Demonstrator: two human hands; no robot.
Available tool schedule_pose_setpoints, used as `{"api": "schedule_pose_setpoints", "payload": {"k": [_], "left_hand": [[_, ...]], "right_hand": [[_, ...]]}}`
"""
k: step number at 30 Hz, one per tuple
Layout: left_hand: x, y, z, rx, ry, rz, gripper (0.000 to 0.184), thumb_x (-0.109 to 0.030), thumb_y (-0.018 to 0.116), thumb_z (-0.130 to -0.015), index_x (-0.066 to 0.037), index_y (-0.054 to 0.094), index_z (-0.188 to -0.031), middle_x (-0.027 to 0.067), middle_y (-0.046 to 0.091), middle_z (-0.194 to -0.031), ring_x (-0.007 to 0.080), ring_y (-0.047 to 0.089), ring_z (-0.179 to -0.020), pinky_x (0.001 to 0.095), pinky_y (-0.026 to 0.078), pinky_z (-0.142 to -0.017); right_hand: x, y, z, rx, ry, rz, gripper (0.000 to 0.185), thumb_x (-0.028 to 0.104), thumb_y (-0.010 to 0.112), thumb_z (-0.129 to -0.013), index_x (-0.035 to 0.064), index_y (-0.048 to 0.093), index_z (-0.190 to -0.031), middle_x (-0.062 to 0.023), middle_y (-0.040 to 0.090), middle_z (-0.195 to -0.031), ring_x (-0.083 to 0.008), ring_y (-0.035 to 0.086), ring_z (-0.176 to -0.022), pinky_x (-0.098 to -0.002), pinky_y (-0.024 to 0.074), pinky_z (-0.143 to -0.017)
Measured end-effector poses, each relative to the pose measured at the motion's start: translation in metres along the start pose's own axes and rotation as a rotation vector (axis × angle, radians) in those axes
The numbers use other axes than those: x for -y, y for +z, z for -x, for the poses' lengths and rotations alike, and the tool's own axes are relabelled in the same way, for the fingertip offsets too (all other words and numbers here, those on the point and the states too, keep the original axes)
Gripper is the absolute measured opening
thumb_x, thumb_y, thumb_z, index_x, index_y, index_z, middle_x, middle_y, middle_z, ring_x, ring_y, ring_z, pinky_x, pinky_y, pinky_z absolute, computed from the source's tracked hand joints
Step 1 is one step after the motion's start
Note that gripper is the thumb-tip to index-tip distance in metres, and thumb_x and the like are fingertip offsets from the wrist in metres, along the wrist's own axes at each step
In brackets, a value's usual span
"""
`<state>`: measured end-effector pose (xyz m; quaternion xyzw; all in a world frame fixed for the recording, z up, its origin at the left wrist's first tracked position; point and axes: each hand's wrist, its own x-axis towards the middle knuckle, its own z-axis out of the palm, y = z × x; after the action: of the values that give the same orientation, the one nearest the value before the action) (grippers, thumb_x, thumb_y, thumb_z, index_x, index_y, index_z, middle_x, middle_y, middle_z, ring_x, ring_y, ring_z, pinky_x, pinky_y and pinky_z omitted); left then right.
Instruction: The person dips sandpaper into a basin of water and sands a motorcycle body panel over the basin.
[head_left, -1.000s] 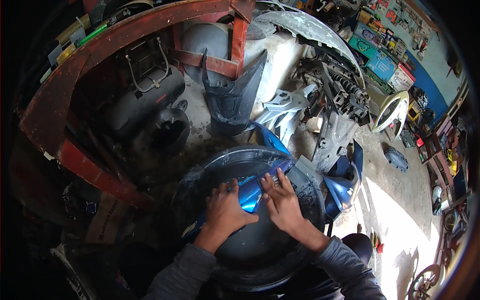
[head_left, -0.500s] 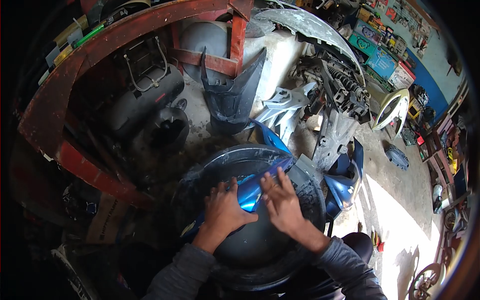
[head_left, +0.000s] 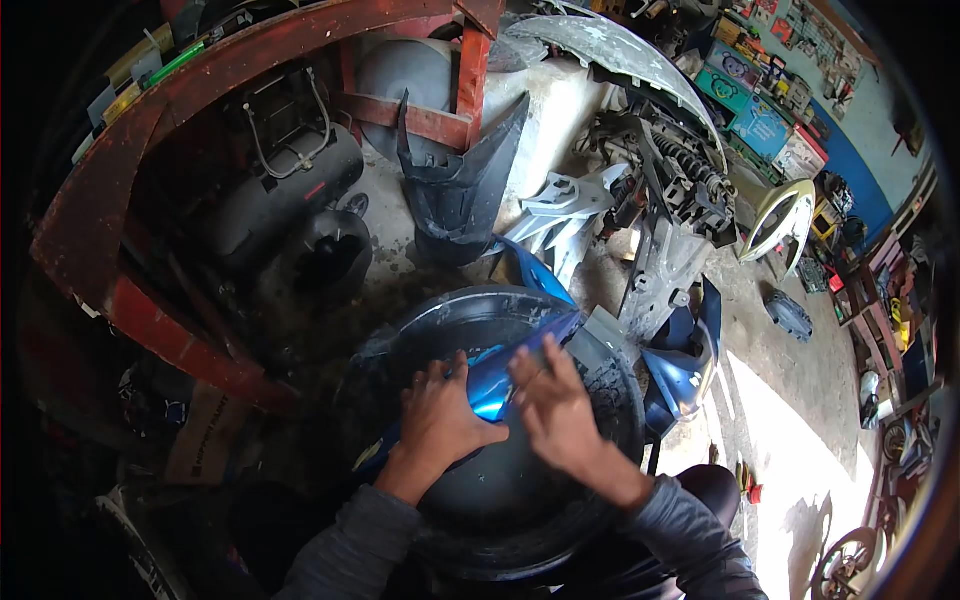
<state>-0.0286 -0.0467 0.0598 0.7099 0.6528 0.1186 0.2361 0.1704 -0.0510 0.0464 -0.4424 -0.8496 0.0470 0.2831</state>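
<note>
A long, glossy blue plastic body panel (head_left: 490, 386) lies slanting across a round black tub (head_left: 470, 305), its pointed end toward the upper right. My left hand (head_left: 440, 425) is closed around its lower middle, thumb on the near side. On the panel's right part, the bent fingers of my right hand (head_left: 557, 405) press down, slightly blurred. Whatever is under those fingers is hidden. Cloudy grey liquid (head_left: 500, 485) shows in the tub below the panel. Against the tub's right inner side rests a grey flat piece (head_left: 603, 335).
Blue panels (head_left: 685, 365) lie right of the tub, and another (head_left: 535, 270) behind it. A black fender-like part (head_left: 455, 190) and silver fairings (head_left: 570, 205) stand farther back. A red frame (head_left: 190, 345) borders the left, near a dark compressor tank (head_left: 300, 180).
My right hand has shifted slightly left and down along the panel. My left hand keeps its hold, and the whole view has moved slightly.
</note>
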Motion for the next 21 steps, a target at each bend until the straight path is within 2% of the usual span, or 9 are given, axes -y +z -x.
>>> {"api": "schedule_pose_setpoints", "payload": {"k": [3, 6, 9, 11, 14, 17, 18, 20, 21], "left_hand": [[0.0, -0.002, 0.0, 0.03, -0.015, 0.011, 0.117, -0.048, 0.089, -0.061, 0.001, 0.042, -0.156, 0.0271, 0.055, -0.143, 0.0475, 0.053, -0.134, 0.0605, 0.046, -0.108], [0.001, -0.002, 0.001, 0.013, -0.02, 0.005, 0.119, -0.049, 0.09, -0.06, 0.001, 0.042, -0.157, 0.0271, 0.054, -0.144, 0.0472, 0.053, -0.134, 0.0607, 0.045, -0.108], [0.001, -0.002, -0.002, 0.026, -0.032, -0.011, 0.12, -0.05, 0.09, -0.059, 0.0, 0.042, -0.157, 0.0271, 0.053, -0.146, 0.0467, 0.053, -0.134, 0.0602, 0.046, -0.107], [0.004, -0.002, -0.003, 0.009, -0.036, 0.0, 0.12, -0.05, 0.089, -0.059, -0.001, 0.041, -0.158, 0.0264, 0.053, -0.145, 0.0461, 0.053, -0.133, 0.0603, 0.046, -0.107], [0.003, -0.005, -0.001, -0.034, -0.035, 0.002, 0.119, -0.049, 0.089, -0.06, -0.002, 0.042, -0.157, 0.0249, 0.054, -0.142, 0.0458, 0.054, -0.132, 0.0597, 0.046, -0.107], [0.003, -0.01, 0.0, -0.105, -0.033, 0.014, 0.116, -0.048, 0.089, -0.06, -0.003, 0.043, -0.156, 0.0235, 0.055, -0.137, 0.0456, 0.054, -0.13, 0.0595, 0.046, -0.106], [0.003, -0.01, 0.001, -0.106, -0.034, 0.014, 0.116, -0.048, 0.089, -0.06, -0.003, 0.043, -0.156, 0.0235, 0.055, -0.137, 0.0456, 0.054, -0.13, 0.0595, 0.046, -0.106], [0.002, -0.009, 0.002, -0.132, -0.023, 0.013, 0.114, -0.047, 0.09, -0.06, -0.003, 0.045, -0.155, 0.0229, 0.056, -0.135, 0.0455, 0.055, -0.129, 0.0595, 0.047, -0.104], [0.0, -0.01, 0.003, -0.127, -0.02, 0.012, 0.114, -0.047, 0.09, -0.06, -0.003, 0.045, -0.155, 0.0229, 0.056, -0.135, 0.0455, 0.055, -0.129, 0.0595, 0.047, -0.104]], "right_hand": [[0.021, 0.0, 0.008, 0.018, -0.076, -0.111, 0.04, 0.008, 0.067, -0.09, -0.004, 0.07, -0.128, -0.0232, 0.064, -0.14, -0.0529, 0.042, -0.146, -0.0626, 0.0374, -0.118], [-0.011, 0.0, -0.005, -0.028, 0.085, 0.038, 0.041, 0.011, 0.068, -0.091, -0.0022, 0.07, -0.13, -0.0211, 0.064, -0.141, -0.051, 0.041, -0.148, -0.062, 0.0389, -0.118], [0.019, -0.001, 0.01, 0.047, -0.048, -0.049, 0.041, 0.011, 0.067, -0.092, -0.0024, 0.069, -0.13, -0.0219, 0.063, -0.143, -0.0517, 0.039, -0.148, -0.0613, 0.0386, -0.118], [0.01, 0.004, 0.01, 0.033, -0.079, -0.079, 0.041, 0.011, 0.066, -0.092, -0.0031, 0.069, -0.129, -0.0241, 0.062, -0.143, -0.0519, 0.039, -0.148, -0.0606, 0.0374, -0.119], [-0.023, -0.006, -0.004, -0.133, 0.137, 0.08, 0.042, 0.006, 0.064, -0.092, -0.0028, 0.068, -0.132, -0.0256, 0.063, -0.141, -0.0507, 0.047, -0.141, -0.0559, 0.0404, -0.117], [-0.021, -0.032, -0.009, -0.175, 0.118, 0.133, 0.049, 0.005, 0.067, -0.088, -0.0017, 0.065, -0.137, -0.0199, 0.074, -0.112, -0.0398, 0.064, -0.115, -0.0493, 0.0515, -0.103], [-0.02, -0.035, -0.01, -0.175, 0.117, 0.133, 0.049, 0.005, 0.067, -0.088, -0.0017, 0.065, -0.137, -0.0199, 0.074, -0.112, -0.0398, 0.064, -0.115, -0.0493, 0.0515, -0.103], [-0.018, -0.04, -0.008, 0.052, 0.163, 0.086, 0.064, 0.007, 0.071, -0.085, 0.0032, 0.057, -0.148, -0.0153, 0.072, -0.089, -0.0346, 0.068, -0.096, -0.0457, 0.0573, -0.089], [-0.016, -0.039, -0.007, 0.052, 0.169, 0.086, 0.064, 0.007, 0.071, -0.085, 0.0032, 0.057, -0.148, -0.0153, 0.072, -0.089, -0.0346, 0.068, -0.096, -0.0457, 0.0573, -0.089]]}}
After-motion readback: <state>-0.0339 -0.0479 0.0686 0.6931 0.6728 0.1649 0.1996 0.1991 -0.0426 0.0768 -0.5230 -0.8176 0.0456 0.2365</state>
